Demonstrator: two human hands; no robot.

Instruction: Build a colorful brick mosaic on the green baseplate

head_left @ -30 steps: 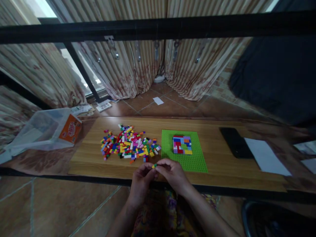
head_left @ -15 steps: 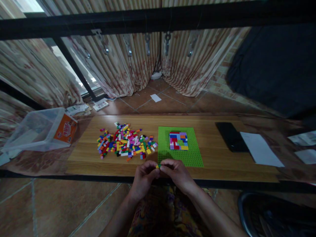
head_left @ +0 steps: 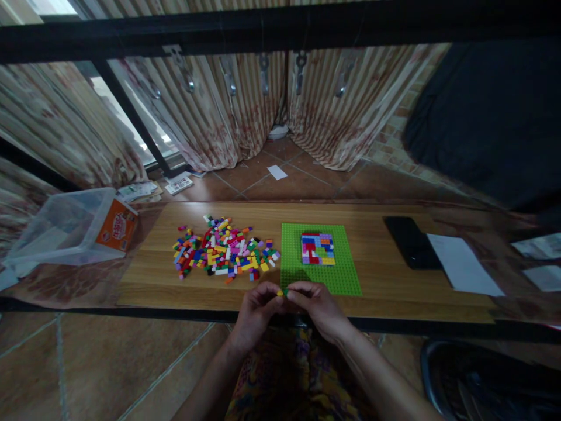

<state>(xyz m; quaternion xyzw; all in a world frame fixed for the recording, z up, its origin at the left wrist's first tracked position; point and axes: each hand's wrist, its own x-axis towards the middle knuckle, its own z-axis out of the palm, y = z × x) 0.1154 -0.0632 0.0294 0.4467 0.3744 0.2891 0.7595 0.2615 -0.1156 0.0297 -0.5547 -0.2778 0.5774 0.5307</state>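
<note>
From where I stand, the two tiny bricks sit between the person's fingertips, above the near edge of the wooden surface (head_left: 144,288). The yellow brick (head_left: 279,293) is on the left and the green brick (head_left: 286,292) on the right, lined up roughly side to side across the lap; each is too small and covered for me to tell its own long axis or which way its studs face. The left hand (head_left: 256,313) has its grip pinched on the yellow one, the right hand (head_left: 318,310) has its grip pinched on the green.

Half a second ago the two colours looked pressed together; now a slight gap seems to show between them, and the hands have barely moved.

Just beyond the right hand lies the green baseplate (head_left: 344,275), bearing a multicoloured block (head_left: 318,249). Left of it spreads a heap of loose bricks (head_left: 225,248). A clear bin (head_left: 65,225) stands far left; a dark flat device (head_left: 409,242) and white paper (head_left: 462,263) lie to the right.
</note>
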